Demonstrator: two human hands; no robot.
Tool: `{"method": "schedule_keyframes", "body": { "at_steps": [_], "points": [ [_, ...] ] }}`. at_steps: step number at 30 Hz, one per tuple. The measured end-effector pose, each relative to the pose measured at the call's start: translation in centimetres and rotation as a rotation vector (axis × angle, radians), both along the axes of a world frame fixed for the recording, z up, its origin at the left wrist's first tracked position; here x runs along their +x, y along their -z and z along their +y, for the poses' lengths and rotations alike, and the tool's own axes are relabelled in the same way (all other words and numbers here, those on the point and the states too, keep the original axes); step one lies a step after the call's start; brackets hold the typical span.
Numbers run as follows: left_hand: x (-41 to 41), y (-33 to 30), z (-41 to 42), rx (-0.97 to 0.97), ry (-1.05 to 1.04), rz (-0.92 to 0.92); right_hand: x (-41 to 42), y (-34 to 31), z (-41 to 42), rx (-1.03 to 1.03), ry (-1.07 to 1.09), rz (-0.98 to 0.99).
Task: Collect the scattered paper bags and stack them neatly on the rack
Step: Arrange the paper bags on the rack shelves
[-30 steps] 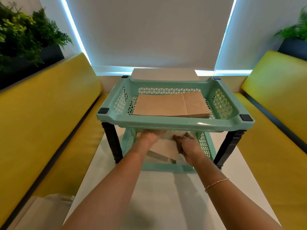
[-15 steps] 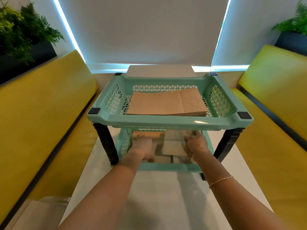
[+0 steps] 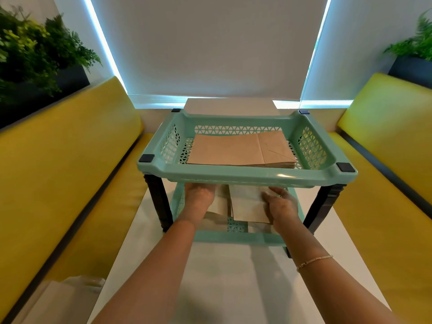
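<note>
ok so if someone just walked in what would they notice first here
Probably the mint green two-tier rack standing on the white table, with a neat stack of brown paper bags in its top basket. Next, the left hand and right hand reaching under that basket, holding pale paper bags over the lower tier. Bright yellow benches line both sides.

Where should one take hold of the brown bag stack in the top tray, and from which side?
Probably by the near right corner of the stack, coming from above. The top tray is open upward but its walls close all four sides, so a sideways approach is blocked. The bags lie flat, and their layered edges show at that corner, so fingers could slip under there and lift the stack whole.
</note>
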State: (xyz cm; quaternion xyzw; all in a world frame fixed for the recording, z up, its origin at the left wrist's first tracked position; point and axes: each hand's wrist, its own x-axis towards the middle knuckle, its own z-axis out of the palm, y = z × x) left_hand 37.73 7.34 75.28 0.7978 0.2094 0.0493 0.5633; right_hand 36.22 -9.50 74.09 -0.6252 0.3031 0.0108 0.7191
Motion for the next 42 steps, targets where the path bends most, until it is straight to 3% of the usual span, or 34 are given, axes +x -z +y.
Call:
{"method": "schedule_keyframes", "body": {
  "at_steps": [1,3,5,8,18,29,42],
  "points": [
    [-0.6,-0.2,-0.1,0.006,0.037,-0.006,0.0,0.0,0.1,0.001,0.001,-0.003],
    [-1.4,-0.1,-0.5,-0.258,-0.023,0.044,0.0,0.2,0.3,0.025,-0.005,0.0],
    [-2.7,0.1,-0.6,-0.273,0.034,0.054,-0.3,0.0,0.6,0.04,-0.035,0.002],
    [-3.8,0.6,-0.9,-0.452,0.098,0.025,-0.9,-0.2,1.1,0.031,-0.082,0.013],
    [-4.6,0.4,-0.9,-0.507,0.148,0.186,-1.8,-0.5,1.6,-0.095,-0.263,0.016],
    [-4.4,1.1,-0.5,-0.575,0.049,0.007,-1.2,-0.5,0.3,-0.24,-0.154,-0.034],
    [-4.2,1.3,-0.3,-0.564,0.019,0.071,-0.9,-0.6,0.0,-0.177,-0.187,-0.042]
  ]
}}
